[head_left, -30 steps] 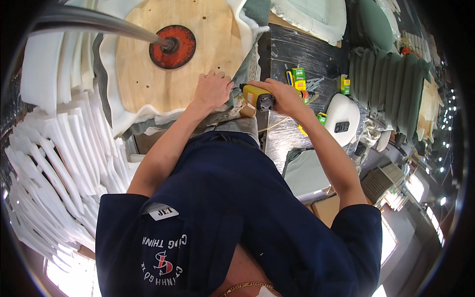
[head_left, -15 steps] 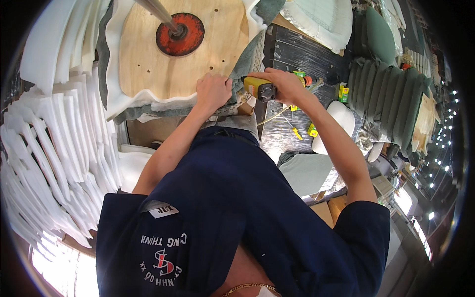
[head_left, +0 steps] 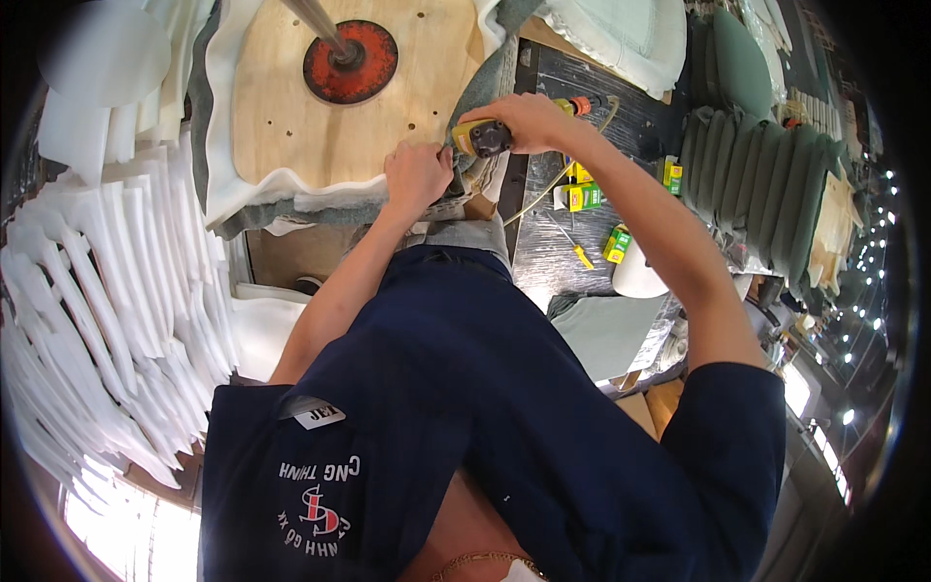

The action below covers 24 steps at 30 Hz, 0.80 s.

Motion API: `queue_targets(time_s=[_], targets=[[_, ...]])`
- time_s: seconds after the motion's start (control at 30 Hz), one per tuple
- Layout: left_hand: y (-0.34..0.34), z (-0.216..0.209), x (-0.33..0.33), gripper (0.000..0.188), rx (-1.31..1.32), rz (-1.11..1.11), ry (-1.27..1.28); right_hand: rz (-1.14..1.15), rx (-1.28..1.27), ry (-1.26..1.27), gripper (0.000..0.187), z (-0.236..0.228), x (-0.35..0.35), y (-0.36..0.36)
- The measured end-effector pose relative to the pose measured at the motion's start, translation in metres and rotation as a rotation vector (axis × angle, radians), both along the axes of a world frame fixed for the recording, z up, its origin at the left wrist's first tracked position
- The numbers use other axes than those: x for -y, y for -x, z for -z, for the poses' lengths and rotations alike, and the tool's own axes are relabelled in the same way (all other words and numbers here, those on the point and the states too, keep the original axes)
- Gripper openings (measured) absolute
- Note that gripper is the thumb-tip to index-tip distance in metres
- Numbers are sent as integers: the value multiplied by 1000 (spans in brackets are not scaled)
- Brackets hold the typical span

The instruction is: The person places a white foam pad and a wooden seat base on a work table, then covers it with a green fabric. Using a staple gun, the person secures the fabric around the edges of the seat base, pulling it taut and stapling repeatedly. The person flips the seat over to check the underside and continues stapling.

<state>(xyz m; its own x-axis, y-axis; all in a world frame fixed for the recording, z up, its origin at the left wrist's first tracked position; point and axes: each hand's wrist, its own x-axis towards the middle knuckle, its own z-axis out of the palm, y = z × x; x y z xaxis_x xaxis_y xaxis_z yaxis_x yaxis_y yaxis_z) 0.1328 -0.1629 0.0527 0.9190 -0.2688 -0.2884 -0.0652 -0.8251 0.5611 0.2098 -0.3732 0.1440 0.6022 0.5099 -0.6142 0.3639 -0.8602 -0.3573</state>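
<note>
A wooden seat panel [head_left: 291,145], ringed by white padding [head_left: 221,179] and grey-green fabric [head_left: 281,215], lies underside up at the top left. A red round press disc [head_left: 378,68] on a metal rod bears on its middle. At the panel's near right corner my left hand [head_left: 419,179] is closed, its fingers bent over the fabric edge. My right hand [head_left: 529,121] wraps round a yellow and black staple gun [head_left: 482,139]. The gun is right beside my left hand, over the fabric at the corner; its nose is hidden.
A dark film-wrapped bench [head_left: 538,257] at the right bears an air hose [head_left: 550,189], a yellow-handled screwdriver [head_left: 582,256] and small yellow-green boxes [head_left: 585,198]. White foam sheets [head_left: 126,262] are stacked at the left. Grey-green cushions [head_left: 756,179] stand in a row beyond the bench.
My right hand has moved left with the staple gun, bringing it closer to my left hand and the panel's corner. My left hand stays on the fabric edge.
</note>
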Motion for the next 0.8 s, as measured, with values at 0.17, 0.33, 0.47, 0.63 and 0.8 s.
queue_targets(time_s=[0.17, 0.33, 0.47, 0.63, 0.8], targets=[[-7, -2, -1, 33, -95, -4, 84, 84, 23, -31, 79, 16, 13, -2], [10, -16, -39, 68, 122, -36, 271, 261, 94, -154, 70, 18, 20, 8], [32, -28, -31, 78, 179, 191, 110, 578, 154, -437, 67, 32, 34, 43], [6, 1, 5, 64, 103, 48, 282, 1093, 116, -683, 67, 32, 22, 149], [-9, 1, 5, 54, 223, -223, 401, 1330, 247, -697, 68, 51, -39, 206]])
